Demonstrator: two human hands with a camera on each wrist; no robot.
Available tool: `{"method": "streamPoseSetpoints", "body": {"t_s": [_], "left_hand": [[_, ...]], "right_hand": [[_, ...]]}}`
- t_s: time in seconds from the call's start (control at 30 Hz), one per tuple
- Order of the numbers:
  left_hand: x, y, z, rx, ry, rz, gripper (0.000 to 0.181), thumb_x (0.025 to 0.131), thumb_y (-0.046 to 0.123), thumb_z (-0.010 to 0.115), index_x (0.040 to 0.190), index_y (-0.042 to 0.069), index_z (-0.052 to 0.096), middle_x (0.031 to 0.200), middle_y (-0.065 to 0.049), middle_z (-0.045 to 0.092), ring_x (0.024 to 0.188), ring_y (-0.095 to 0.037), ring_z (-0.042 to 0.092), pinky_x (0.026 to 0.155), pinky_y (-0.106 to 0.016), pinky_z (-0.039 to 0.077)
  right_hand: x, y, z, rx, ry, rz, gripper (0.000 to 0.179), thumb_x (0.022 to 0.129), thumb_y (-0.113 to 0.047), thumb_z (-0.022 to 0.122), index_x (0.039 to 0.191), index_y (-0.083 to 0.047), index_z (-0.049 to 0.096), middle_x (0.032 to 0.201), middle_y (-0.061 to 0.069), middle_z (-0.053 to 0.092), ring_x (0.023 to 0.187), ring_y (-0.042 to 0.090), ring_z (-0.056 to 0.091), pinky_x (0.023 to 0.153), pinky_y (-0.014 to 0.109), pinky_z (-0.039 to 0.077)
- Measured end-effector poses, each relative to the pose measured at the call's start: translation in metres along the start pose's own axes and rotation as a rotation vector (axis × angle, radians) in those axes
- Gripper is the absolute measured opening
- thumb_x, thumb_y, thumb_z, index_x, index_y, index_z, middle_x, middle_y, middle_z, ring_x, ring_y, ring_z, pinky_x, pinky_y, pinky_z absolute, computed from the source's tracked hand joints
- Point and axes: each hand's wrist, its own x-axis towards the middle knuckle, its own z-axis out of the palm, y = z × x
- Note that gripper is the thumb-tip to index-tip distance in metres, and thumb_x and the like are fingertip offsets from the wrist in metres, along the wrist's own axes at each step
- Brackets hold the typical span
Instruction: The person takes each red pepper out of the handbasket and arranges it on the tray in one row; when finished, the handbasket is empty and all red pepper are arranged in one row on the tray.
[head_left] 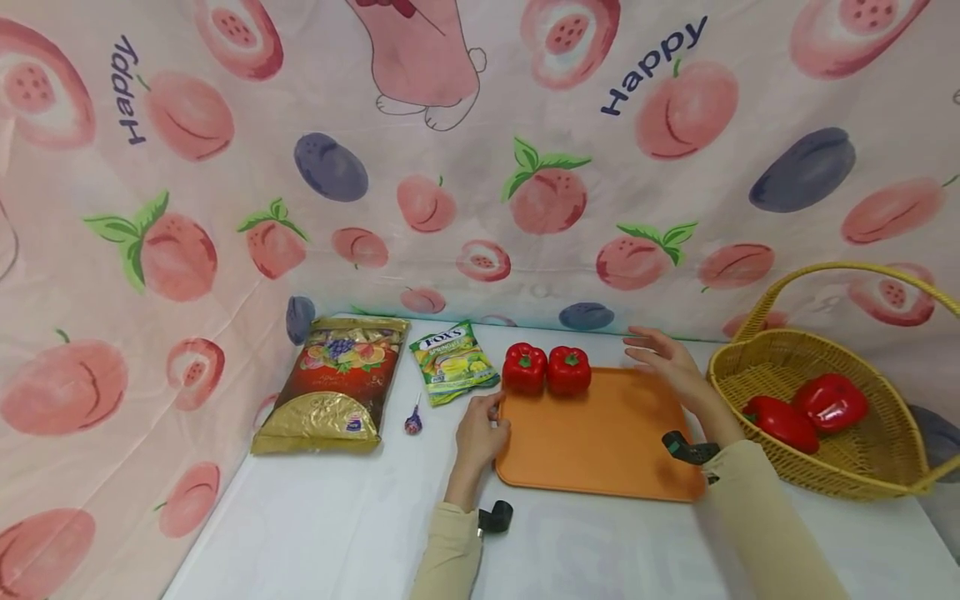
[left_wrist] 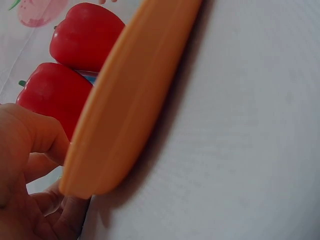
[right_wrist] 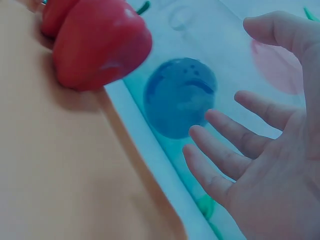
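My left hand (head_left: pixel 480 435) holds the left edge of an orange tray (head_left: pixel 592 442). In the left wrist view its fingers (left_wrist: pixel 42 132) lie at the tray's corner (left_wrist: pixel 107 150), some over the rim and some below. Two red bell peppers sit side by side at the tray's back left, the left pepper (head_left: pixel 523 369) close beside the right pepper (head_left: pixel 569 372). Above the back right corner my right hand (head_left: pixel 671 362) hovers with nothing in it. Its spread fingers show in the right wrist view, apart from the peppers (right_wrist: pixel 102 45).
A yellow wicker basket (head_left: pixel 847 481) with two red peppers (head_left: pixel 830 402) stands at the right. On the left lie a large red and gold candy bag (head_left: pixel 337 387), a green Fox's candy bag (head_left: pixel 453 364) and a lollipop (head_left: pixel 413 422). A fruit-patterned cloth (head_left: pixel 480 208) hangs behind the white table.
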Motion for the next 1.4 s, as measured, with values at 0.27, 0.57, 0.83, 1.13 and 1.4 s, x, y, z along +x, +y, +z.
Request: {"method": "streamPoseSetpoints", "body": {"t_s": [0.27, 0.57, 0.83, 1.13, 1.4], "left_hand": [[0.002, -0.002, 0.000, 0.006, -0.001, 0.003, 0.047, 0.084, 0.009, 0.065, 0.131, 0.010, 0.064, 0.105, -0.005, 0.056, 0.084, -0.016, 0.052, 0.072, -0.031, 0.041], [0.003, -0.002, 0.000, 0.012, -0.004, -0.001, 0.047, 0.084, 0.009, 0.065, 0.131, 0.010, 0.064, 0.105, -0.005, 0.056, 0.084, -0.016, 0.052, 0.072, -0.032, 0.041], [0.002, -0.002, 0.000, 0.009, -0.006, -0.004, 0.047, 0.084, 0.009, 0.065, 0.131, 0.010, 0.064, 0.106, -0.005, 0.056, 0.086, -0.017, 0.053, 0.073, -0.033, 0.042], [0.001, -0.001, 0.000, 0.007, -0.004, 0.003, 0.047, 0.084, 0.009, 0.064, 0.131, 0.010, 0.064, 0.106, -0.005, 0.056, 0.086, -0.017, 0.053, 0.073, -0.033, 0.042], [0.001, 0.000, 0.000, 0.002, -0.010, -0.011, 0.047, 0.084, 0.009, 0.065, 0.131, 0.010, 0.063, 0.107, -0.005, 0.057, 0.088, -0.017, 0.054, 0.075, -0.033, 0.043]], "right_hand": [[-0.005, -0.007, -0.028, 0.085, -0.032, -0.099, 0.035, 0.103, -0.012, 0.049, 0.137, -0.016, 0.050, 0.120, -0.011, 0.061, 0.107, -0.001, 0.061, 0.089, 0.019, 0.049], [-0.015, -0.015, -0.060, 0.144, 0.023, -0.098, 0.032, 0.101, -0.008, 0.050, 0.131, -0.018, 0.056, 0.117, -0.010, 0.066, 0.106, 0.001, 0.062, 0.086, 0.017, 0.049], [-0.028, -0.014, -0.085, 0.212, 0.043, -0.085, 0.034, 0.101, -0.005, 0.049, 0.130, -0.018, 0.060, 0.116, -0.009, 0.068, 0.104, 0.002, 0.064, 0.083, 0.018, 0.051], [-0.043, -0.009, -0.111, 0.126, 0.051, -0.021, 0.031, 0.101, -0.010, 0.052, 0.130, -0.018, 0.056, 0.114, -0.016, 0.067, 0.102, -0.003, 0.063, 0.081, 0.015, 0.050], [-0.057, -0.009, -0.132, -0.270, 0.015, 0.145, 0.042, 0.102, -0.025, 0.052, 0.141, -0.008, 0.046, 0.111, -0.032, 0.056, 0.099, -0.013, 0.055, 0.080, 0.011, 0.046]]}}
